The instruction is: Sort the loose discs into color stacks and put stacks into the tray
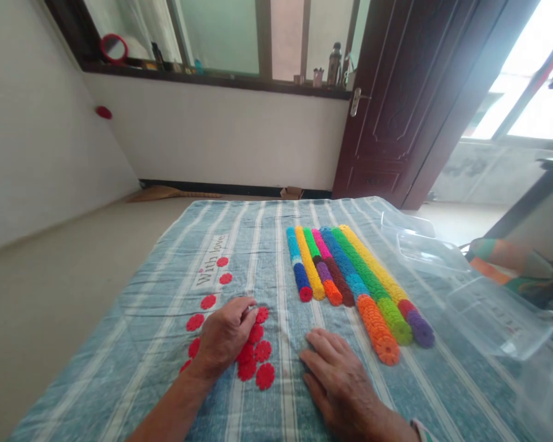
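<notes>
My left hand point(225, 336) rests on the striped cloth point(166, 319) among several loose red flower-shaped discs point(257, 357). Its fingers are curled, and the fingertips pinch at a red disc point(261, 315) at the top of the pile. My right hand point(336, 374) lies flat on the cloth to the right of the discs, fingers stretched out and holding nothing. Beyond it lie several long rods of stacked discs point(350, 279) side by side, in blue, yellow, green, pink, purple, orange and red.
A clear plastic box point(493, 307) and its lid point(408, 224) sit at the cloth's right edge. More red discs point(222, 270) are scattered to the left near printed lettering. A dark wooden door point(396, 104) and a window sill with bottles stand behind.
</notes>
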Motion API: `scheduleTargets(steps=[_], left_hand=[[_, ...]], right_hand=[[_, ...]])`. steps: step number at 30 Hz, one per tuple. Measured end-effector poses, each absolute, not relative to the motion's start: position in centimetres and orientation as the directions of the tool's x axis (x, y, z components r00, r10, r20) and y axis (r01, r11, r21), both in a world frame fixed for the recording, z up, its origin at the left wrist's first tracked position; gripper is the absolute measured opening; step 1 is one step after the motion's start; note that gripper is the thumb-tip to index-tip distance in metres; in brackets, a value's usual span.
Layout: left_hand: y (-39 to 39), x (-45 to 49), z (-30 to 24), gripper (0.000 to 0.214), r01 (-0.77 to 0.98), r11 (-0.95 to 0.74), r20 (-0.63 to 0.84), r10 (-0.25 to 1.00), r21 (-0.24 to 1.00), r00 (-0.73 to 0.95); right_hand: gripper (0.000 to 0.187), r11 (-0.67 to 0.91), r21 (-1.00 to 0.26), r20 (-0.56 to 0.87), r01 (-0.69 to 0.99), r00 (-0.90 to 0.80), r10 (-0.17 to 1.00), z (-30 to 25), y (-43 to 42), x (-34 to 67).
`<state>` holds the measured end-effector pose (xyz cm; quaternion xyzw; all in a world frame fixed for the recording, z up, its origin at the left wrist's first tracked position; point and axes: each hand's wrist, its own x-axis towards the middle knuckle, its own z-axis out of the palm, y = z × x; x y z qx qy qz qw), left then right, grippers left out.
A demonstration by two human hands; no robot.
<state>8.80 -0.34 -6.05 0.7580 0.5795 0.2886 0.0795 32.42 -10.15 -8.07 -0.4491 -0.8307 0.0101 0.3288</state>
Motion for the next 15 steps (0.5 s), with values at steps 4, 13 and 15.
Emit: scheduleTargets(steps=[4,13,15], left_hand=[[-0.15,8.77,-6.20,0.024,0.817,-0.314,0.342,0.927,0.484,0.154],[-0.26,8.29,-6.88,0.023,0.765,-0.345,0.388,0.912,0.544,0.135],[-0.52,8.28,-6.94,0.023,0.768,-0.349,0.389,0.910,0.538,0.141]], right_hand=[[0.022,0.590,-0.321,0.542,0.741,-0.367,0.756,-8.07,-10.12,32.45],[0.021,0.597,-0.343,0.526,0.725,-0.378,0.762,-8.05,-9.81,33.12],[0.022,0.606,-0.321,0.534,0.728,-0.389,0.751,-8.12,-9.78,33.24]])
